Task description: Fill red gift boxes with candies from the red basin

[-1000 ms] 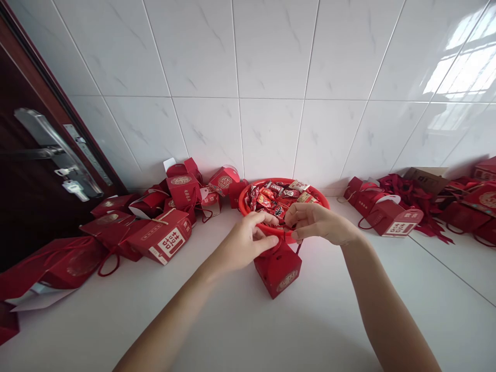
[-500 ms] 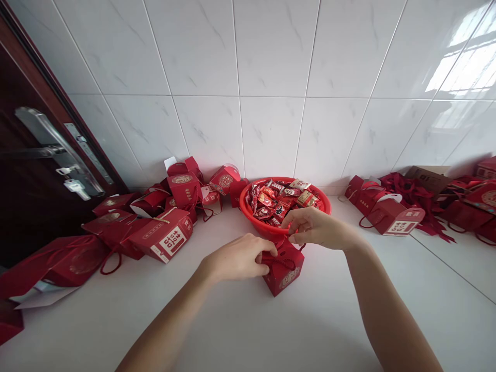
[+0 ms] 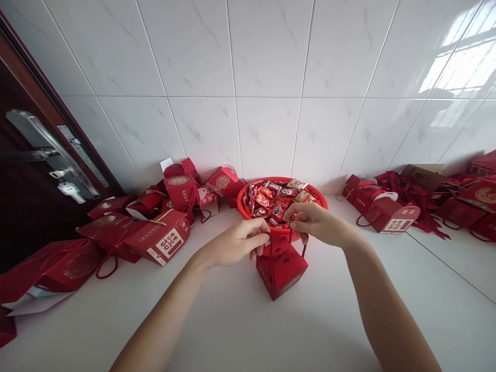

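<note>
A small red paper box (image 3: 281,273) sits on the white surface in front of a red basin (image 3: 244,213) of wrapped candies (image 3: 267,199). Red cord runs up from the box on both sides. Above its left side, my left hand (image 3: 242,240) pinches the cord, fingers pressed together. On the right, my right hand (image 3: 315,223) holds the other part of the cord between thumb and fingers, over the basin's front rim. The box's top flap stands up between the hands, partly hidden.
Several red boxes (image 3: 158,240) lie along the left side near a dark door (image 3: 34,170) with keys in its lock. More red boxes (image 3: 393,214) and red ribbon (image 3: 406,191) are at the right. A tiled wall (image 3: 267,129) stands behind.
Both hands have lifted slightly, and the cord that lay on the box top is now drawn upward. The view has shifted slightly.
</note>
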Action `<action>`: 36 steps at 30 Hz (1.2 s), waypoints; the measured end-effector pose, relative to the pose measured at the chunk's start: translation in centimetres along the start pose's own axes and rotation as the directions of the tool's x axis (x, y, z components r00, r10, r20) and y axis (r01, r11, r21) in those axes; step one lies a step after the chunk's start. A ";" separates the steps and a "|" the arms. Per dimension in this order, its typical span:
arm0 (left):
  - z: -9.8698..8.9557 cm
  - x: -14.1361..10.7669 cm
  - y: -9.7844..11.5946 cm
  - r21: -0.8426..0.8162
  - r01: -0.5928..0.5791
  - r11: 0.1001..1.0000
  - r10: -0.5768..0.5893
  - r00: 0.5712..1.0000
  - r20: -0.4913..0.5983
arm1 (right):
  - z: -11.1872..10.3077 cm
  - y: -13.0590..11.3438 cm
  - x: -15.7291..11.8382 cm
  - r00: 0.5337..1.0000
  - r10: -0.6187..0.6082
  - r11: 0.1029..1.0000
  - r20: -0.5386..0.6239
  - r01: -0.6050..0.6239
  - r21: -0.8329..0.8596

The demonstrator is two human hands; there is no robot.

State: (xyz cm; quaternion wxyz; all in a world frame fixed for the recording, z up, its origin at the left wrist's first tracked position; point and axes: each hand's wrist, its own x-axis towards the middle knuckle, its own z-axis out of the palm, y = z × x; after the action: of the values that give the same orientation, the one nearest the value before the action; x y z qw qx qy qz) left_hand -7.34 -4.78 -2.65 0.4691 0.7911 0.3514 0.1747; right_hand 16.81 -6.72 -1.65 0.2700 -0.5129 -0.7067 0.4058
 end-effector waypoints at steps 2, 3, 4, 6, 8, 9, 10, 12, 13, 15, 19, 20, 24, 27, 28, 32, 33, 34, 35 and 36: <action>0.3 0.1 0.0 0.001 -0.063 0.998 0.063 0.995 -0.073 | 0.1 -0.2 -0.2 0.999 -0.025 0.998 0.029 0.023 0.065; 0.4 0.1 0.1 0.021 -0.098 0.995 0.100 0.989 -0.110 | 0.2 -0.4 -0.2 0.998 -0.039 0.994 0.046 0.034 0.105; 0.6 0.1 0.2 0.044 -0.129 0.991 0.134 0.981 -0.138 | 0.3 -0.5 -0.3 0.997 -0.053 0.989 0.061 0.043 0.145; 0.9 0.2 0.3 0.084 -0.175 0.981 0.187 0.968 -0.170 | 0.6 -0.7 -0.4 0.995 -0.077 0.978 0.068 0.062 0.198; 1.1 0.3 0.4 0.109 -0.195 0.975 0.213 0.957 -0.198 | 1.0 -1.0 -0.5 0.994 -0.095 0.971 0.048 0.082 0.227; 1.3 0.4 0.4 0.114 -0.197 0.974 0.218 0.952 -0.215 | 1.3 -1.1 -0.5 0.994 -0.100 0.966 0.037 0.089 0.243; 1.5 0.5 0.3 0.106 -0.199 0.974 0.219 0.947 -0.233 | 1.6 -1.2 -0.4 0.994 -0.104 0.960 0.027 0.093 0.263; 1.7 0.8 0.2 0.063 -0.215 0.975 0.224 0.939 -0.263 | 2.1 -1.4 -0.3 0.994 -0.108 0.949 0.017 0.098 0.301; 1.9 0.9 0.1 0.036 -0.225 0.974 0.226 0.935 -0.272 | 2.4 -1.5 -0.3 0.994 -0.111 0.944 0.009 0.103 0.312; 2.0 1.1 -0.1 -0.004 -0.239 0.971 0.228 0.932 -0.280 | 2.8 -1.6 -0.2 0.992 -0.122 0.941 -0.014 0.120 0.316; 1.7 1.1 -0.1 -0.003 -0.222 0.975 0.211 0.932 -0.293 | 2.9 -1.9 -0.3 0.982 -0.156 0.936 -0.102 0.180 0.304; 1.6 1.0 -0.1 0.005 -0.212 0.977 0.204 0.934 -0.295 | 2.8 -1.9 -0.4 0.977 -0.159 0.935 -0.138 0.194 0.296; 1.8 0.5 0.4 0.080 -0.172 0.982 0.188 0.931 -0.313 | 2.7 -2.2 -0.6 0.953 -0.135 0.946 -0.272 0.206 0.252; 2.8 0.3 0.7 0.209 -0.082 0.974 0.153 0.925 -0.349 | 3.0 -2.5 -0.7 0.936 -0.102 0.966 -0.337 0.174 0.192; 3.3 0.2 0.7 0.248 -0.037 0.968 0.128 0.924 -0.360 | 3.1 -2.6 -0.8 0.933 -0.091 0.971 -0.347 0.161 0.179; 4.8 0.1 0.6 0.311 0.088 0.946 0.020 0.944 -0.328 | 3.4 -2.7 -1.0 0.953 -0.080 0.973 -0.292 0.139 0.186; 5.0 0.1 0.5 0.303 0.084 0.949 0.011 0.954 -0.300 | 3.4 -2.6 -1.1 0.960 -0.085 0.975 -0.266 0.135 0.175; 5.1 0.1 0.4 0.286 0.064 0.956 0.016 0.963 -0.270 | 3.4 -2.5 -1.1 0.966 -0.090 0.980 -0.241 0.129 0.152; 5.2 0.2 0.3 0.265 0.036 0.964 0.030 0.970 -0.242 | 3.4 -2.5 -1.1 0.972 -0.092 0.986 -0.217 0.120 0.120; 5.2 0.2 0.2 0.243 0.007 0.970 0.048 0.975 -0.217 | 3.3 -2.4 -1.1 0.976 -0.092 0.991 -0.197 0.109 0.079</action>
State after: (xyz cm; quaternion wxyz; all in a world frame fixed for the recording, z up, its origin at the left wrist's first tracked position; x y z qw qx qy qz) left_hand -3.95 -7.87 -5.03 0.3249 0.8217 0.4119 0.2226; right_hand 13.27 -9.12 -1.30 0.3802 -0.5008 -0.6833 0.3711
